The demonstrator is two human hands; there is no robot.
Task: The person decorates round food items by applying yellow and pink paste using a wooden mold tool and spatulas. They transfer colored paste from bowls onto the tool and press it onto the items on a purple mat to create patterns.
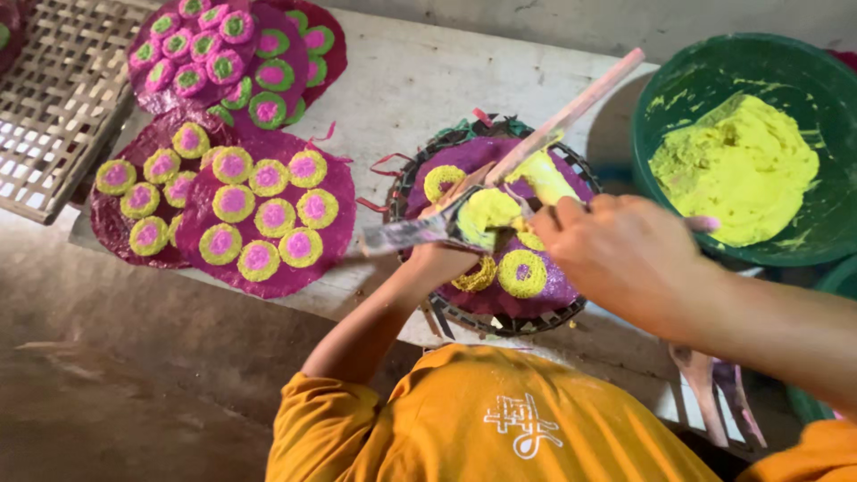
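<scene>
Two hands on one purple disc

We see the purple disc (536, 286) on a round wire rack (571, 170), under both hands. Right hand (625, 254) grips a pink stick (571, 112) whose long axis points up-right. Left hand (442, 259) closes on a metal scraper (415, 234). Yellow paste (736, 165) fills the green bowl (678, 98), right of the rack. Pale table (420, 80); finished discs (259, 210) left.

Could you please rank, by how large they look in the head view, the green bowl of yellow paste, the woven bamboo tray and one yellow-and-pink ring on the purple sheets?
1. green bowl, partly cropped
2. woven bamboo tray, cropped too, so this order is unsure
3. yellow-and-pink ring, clearly smallest
</scene>
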